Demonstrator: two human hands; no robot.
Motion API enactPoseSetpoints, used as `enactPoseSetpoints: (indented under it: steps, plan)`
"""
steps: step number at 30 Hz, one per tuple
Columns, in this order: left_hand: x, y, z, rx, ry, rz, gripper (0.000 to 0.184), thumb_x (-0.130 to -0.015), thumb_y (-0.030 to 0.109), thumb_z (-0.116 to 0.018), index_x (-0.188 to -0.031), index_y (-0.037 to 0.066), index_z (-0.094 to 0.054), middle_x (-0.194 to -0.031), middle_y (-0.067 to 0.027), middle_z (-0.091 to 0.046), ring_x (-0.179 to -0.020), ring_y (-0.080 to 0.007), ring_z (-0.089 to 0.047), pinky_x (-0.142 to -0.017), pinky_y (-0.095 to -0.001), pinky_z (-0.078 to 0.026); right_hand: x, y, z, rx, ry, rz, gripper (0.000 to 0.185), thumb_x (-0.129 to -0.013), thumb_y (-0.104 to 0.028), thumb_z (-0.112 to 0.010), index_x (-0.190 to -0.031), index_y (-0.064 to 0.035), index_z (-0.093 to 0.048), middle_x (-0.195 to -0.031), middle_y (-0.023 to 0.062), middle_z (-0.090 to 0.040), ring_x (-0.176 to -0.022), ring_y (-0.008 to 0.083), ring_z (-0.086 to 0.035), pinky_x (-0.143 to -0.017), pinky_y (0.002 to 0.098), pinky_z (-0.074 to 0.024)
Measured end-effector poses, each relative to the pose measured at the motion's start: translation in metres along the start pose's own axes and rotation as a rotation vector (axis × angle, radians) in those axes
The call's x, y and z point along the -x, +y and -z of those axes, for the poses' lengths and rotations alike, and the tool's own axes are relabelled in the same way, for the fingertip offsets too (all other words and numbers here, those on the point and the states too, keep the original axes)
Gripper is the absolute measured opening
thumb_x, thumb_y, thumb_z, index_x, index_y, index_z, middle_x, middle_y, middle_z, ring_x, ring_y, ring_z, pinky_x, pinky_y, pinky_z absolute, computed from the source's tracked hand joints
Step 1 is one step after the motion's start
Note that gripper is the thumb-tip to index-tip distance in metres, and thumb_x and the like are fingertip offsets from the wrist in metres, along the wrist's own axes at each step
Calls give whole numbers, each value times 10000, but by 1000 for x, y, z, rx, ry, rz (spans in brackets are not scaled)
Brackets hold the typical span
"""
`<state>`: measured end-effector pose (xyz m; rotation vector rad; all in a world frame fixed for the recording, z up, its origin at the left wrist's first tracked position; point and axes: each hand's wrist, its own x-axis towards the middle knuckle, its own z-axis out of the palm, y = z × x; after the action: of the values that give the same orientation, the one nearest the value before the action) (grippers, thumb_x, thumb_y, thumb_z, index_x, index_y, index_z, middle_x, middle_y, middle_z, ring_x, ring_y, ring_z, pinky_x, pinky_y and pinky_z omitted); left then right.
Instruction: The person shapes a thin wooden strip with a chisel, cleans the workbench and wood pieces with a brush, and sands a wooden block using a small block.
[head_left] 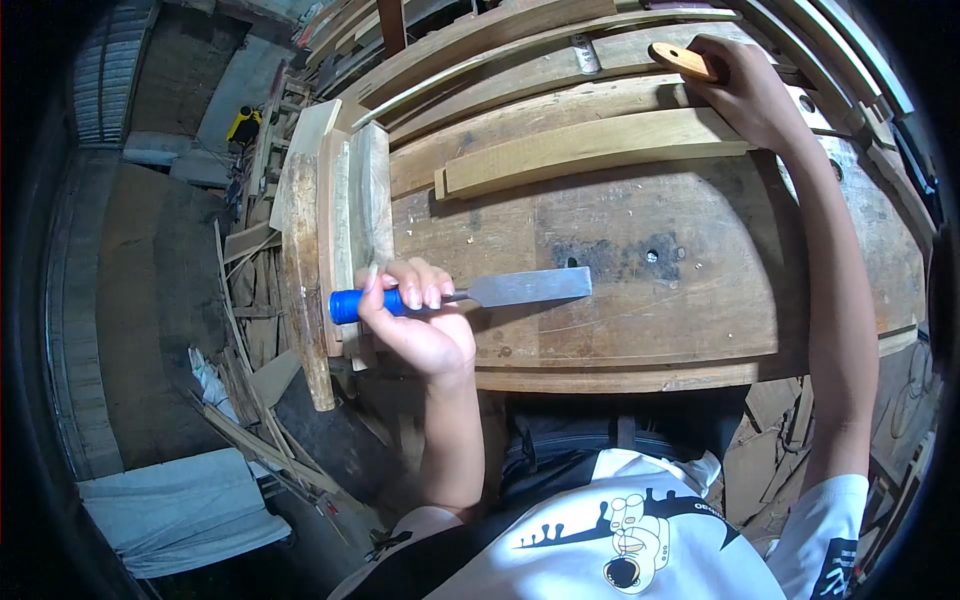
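My left hand (430, 335) is closed around the blue handle of a wide chisel (535, 287), held above the left part of the workbench (620, 330). Its flat metal blade points right, and the palm is turned upward. At the far right of the bench, my right hand (750, 95) grips a light wooden handle (682, 61) with a small hole near its end. Whatever the handle belongs to is hidden by the hand. A long squared wooden bar (590, 150) lies across the bench just below my right hand.
Long boards (480, 65) line the bench's far side, with a small can (585, 55) among them. A rough wooden piece (302, 270) stands along the left end. Scrap wood (265, 350) and a grey cloth (180, 510) lie lower left. The bench top has dark-stained holes.
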<state>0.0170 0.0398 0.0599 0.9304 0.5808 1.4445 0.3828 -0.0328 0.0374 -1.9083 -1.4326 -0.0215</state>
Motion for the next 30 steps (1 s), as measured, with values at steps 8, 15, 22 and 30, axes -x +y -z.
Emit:
enactPoseSetpoints:
  steps: [8, 15, 22, 30]
  plan:
    - [-4, -5, 1, -19, -23, -10, 244, -1023, 290, -496, -821, 155, -470, -629, 55, -377, -558, -73, -363, -553, -251, -330, 1, 1, 2, 39, 5, 53, 203, -861, -103, -695, -957, 43, -593, -706, 162, -551, -632, 255, -470, -619, 381, -409]
    - [-2, -5, 2, -26, 8, -64, 252, -1026, 304, -508, -823, 155, -483, -629, 54, -383, -562, -66, -360, -547, -250, -326, 0, 10, -1, -3, 6, 65, 221, -854, -99, -705, -990, 47, -612, -747, 180, -607, -667, 281, -527, -642, 380, -438]
    - [-9, -6, -7, -45, 22, -78, 264, -1019, 321, -520, -821, 154, -468, -630, 55, -378, -562, -71, -349, -546, -256, -319, -1, 0, 2, -1, -20, 10, 238, -831, -107, -715, -993, 44, -628, -748, 192, -608, -680, 301, -563, -654, 390, -453]
    - [-14, -12, -11, -62, 26, -44, 279, -1001, 356, -548, -825, 161, -457, -637, 54, -367, -571, -77, -347, -556, -257, -316, -1, 0, 4, 49, -35, 20, 256, -843, -133, -705, -1004, 42, -611, -730, 187, -575, -662, 303, -508, -644, 395, -433]
